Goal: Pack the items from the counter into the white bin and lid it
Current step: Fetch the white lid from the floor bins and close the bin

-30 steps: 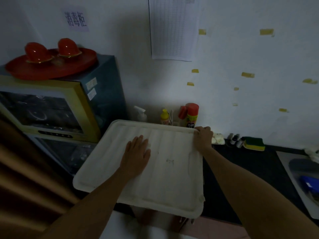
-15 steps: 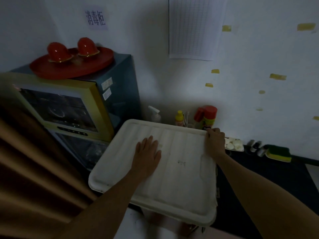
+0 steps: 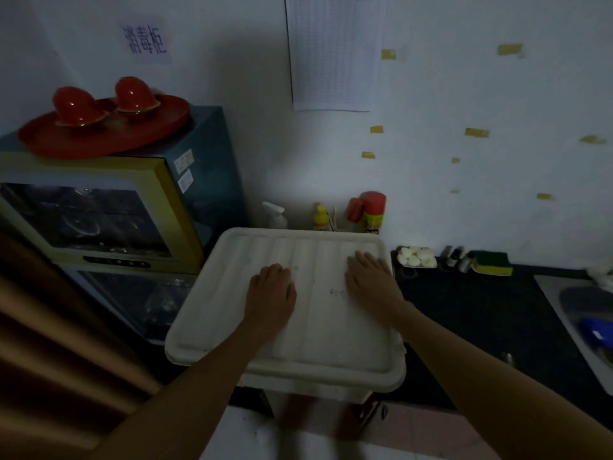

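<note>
A white ribbed lid point(image 3: 315, 340) lies flat on top of the white bin point(image 3: 308, 390), whose front wall shows just below the lid's near rim. The bin's contents are hidden. My left hand point(image 3: 272, 295) rests palm down on the lid, left of its middle, fingers together and flat. My right hand point(image 3: 370, 282) lies palm down on the lid's right part, near the far right corner. Neither hand grips anything.
A blue and gold cabinet point(image 3: 109, 207) with a red tray point(image 3: 102, 127) stands at the left. Behind the bin are a spray bottle point(image 3: 275, 215), a yellow bottle point(image 3: 320, 217) and a red can point(image 3: 373, 210). On the dark counter point(image 3: 481, 313) lie white pieces point(image 3: 416, 255) and a sponge point(image 3: 491, 262). A sink point(image 3: 583, 323) is at the right.
My right hand left the lid's far right corner and now lies flat on its top. The lid sits level on the bin. My left hand stayed flat on the lid.
</note>
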Available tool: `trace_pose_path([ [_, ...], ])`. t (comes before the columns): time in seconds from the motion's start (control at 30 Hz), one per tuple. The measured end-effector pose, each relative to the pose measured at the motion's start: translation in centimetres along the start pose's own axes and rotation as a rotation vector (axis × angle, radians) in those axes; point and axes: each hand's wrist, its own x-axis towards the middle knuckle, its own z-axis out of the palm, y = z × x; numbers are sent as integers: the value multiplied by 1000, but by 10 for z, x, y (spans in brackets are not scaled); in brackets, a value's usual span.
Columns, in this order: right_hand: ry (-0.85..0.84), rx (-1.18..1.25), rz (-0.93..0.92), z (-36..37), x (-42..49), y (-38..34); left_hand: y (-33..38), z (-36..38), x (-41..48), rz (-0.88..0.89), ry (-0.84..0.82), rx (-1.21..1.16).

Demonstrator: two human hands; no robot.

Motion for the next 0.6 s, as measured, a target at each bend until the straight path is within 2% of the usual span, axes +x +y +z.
trace_pose_path([
  [0.07, -33, 8, 12, 2, -15, -9, -8, 1, -7, 30, 16, -41],
  [0.2, 10, 3, 27, 5, -43, -21, -13, 0, -16, 88, -7, -127],
  [0.43, 282, 90, 133, 8, -69, -14, 41, -1, -21, 280, -68, -134],
  [0.53, 194, 195, 282, 10, -72, 2, 54, 8, -23, 341, -83, -83],
  [0.6, 119, 394, 367, 9, -75, 7, 56, 12, -21, 312, -86, -81],
])
